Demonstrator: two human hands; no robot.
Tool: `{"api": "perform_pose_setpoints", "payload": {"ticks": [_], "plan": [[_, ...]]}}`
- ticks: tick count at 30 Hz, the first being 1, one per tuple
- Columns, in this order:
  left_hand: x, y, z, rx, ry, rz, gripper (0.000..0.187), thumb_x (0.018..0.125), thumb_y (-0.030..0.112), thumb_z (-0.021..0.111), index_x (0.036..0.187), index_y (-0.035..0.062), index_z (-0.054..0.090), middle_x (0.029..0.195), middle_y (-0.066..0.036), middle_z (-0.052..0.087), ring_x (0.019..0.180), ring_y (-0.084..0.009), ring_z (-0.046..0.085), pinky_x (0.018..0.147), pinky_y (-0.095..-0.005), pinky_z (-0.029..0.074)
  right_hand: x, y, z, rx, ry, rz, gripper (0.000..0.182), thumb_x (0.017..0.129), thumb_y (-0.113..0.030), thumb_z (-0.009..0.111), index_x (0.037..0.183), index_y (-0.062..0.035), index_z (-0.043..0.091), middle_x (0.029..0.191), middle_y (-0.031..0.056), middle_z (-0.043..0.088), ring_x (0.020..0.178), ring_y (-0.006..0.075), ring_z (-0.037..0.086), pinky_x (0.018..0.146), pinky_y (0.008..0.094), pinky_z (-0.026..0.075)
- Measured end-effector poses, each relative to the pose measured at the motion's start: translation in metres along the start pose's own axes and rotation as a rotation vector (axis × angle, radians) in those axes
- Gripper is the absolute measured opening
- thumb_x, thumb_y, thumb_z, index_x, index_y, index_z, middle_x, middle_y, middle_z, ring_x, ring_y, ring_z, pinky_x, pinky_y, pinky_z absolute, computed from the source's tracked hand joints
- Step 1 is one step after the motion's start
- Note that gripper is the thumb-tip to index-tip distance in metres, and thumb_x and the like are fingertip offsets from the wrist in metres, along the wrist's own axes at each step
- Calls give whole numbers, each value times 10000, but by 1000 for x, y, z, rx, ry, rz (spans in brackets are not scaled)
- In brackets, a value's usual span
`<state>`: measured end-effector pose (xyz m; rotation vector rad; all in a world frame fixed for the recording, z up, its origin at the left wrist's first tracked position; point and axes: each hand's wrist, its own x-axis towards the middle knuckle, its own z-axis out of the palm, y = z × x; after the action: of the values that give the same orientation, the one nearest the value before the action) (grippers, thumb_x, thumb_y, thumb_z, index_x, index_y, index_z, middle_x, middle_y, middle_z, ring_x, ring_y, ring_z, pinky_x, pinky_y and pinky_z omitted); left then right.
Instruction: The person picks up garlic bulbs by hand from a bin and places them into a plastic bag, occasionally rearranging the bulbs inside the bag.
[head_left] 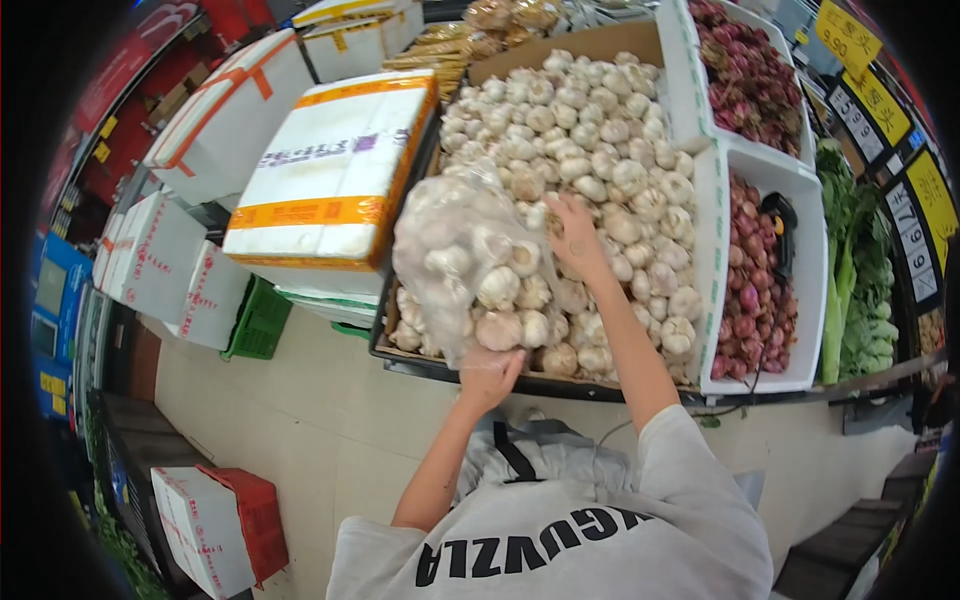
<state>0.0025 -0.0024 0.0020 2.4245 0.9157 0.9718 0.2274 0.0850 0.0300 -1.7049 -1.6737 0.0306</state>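
A wide bin of loose garlic bulbs (630, 178) lies in front of me. On the near left of the heap rests a clear plastic bag (432, 232) with several bulbs inside or showing through it. My left hand (488, 376) is closed on the bag's near edge, at the front rim of the bin. Over the middle of the heap, just right of the bag, my right hand (574, 234) has its fingers curled around a garlic bulb (553, 222), which they partly hide.
To the right stand white foam boxes of shallots (745, 270) and red onions (750, 75), with leafy greens (868, 290) beyond. A black handled object (780, 235) lies on the shallots. Taped foam boxes (320, 150) are stacked left, near a green crate (258, 318).
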Motion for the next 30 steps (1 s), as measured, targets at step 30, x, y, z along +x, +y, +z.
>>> {"api": "perform_pose_setpoints", "payload": {"ticks": [30], "plan": [[-3,-1,3,-7,11,6,213,784,195,531,631,55,575,581,-127,531,564,-318,508,528,-406,382,-35,-77,-72,1756,177,570,425,897,-290,394,1212,-13,326,1040,125,507,883,188,528,718,269,437]]}}
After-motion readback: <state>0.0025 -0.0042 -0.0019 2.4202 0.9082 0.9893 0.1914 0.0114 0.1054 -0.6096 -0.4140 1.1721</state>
